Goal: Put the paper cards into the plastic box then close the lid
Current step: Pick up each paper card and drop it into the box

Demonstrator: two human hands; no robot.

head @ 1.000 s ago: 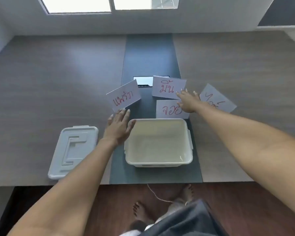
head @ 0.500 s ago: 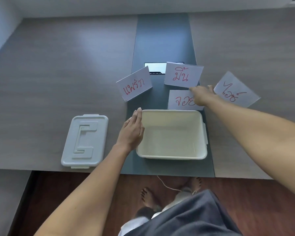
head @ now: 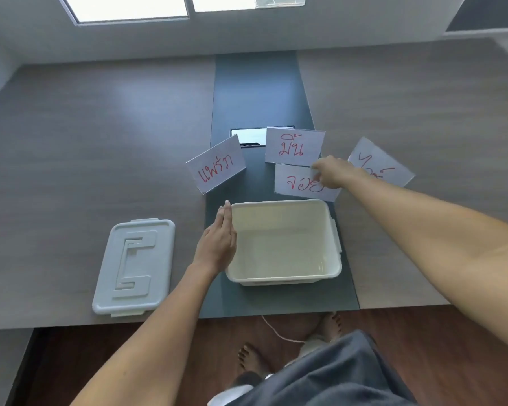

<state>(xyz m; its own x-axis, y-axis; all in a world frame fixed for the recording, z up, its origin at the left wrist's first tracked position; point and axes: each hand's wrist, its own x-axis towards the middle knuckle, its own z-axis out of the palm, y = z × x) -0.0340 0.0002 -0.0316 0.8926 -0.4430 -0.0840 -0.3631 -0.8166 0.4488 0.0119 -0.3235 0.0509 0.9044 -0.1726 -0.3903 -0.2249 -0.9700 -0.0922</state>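
An open cream plastic box (head: 282, 281) stands on the table's dark centre strip, with nothing inside. Its grey lid (head: 134, 266) lies flat to the left. Several white paper cards with red writing lie beyond the box: one at the left (head: 216, 168), one at the back (head: 294, 146), one just behind the box (head: 294, 184) and one at the right (head: 379, 162). My right hand (head: 332, 172) pinches the right end of the card just behind the box. My left hand (head: 217, 241) is flat, fingers straight, against the box's left wall.
A shiny rectangular panel (head: 248, 136) is set into the dark strip (head: 258, 92) behind the cards. The table's front edge runs just below the box and lid. Under it are wooden floor, bare feet and a thin cord (head: 276, 332).
My right hand has curled its fingers onto the card just behind the box. My left hand has turned edge-on along the box's left wall. The head camera has tilted.
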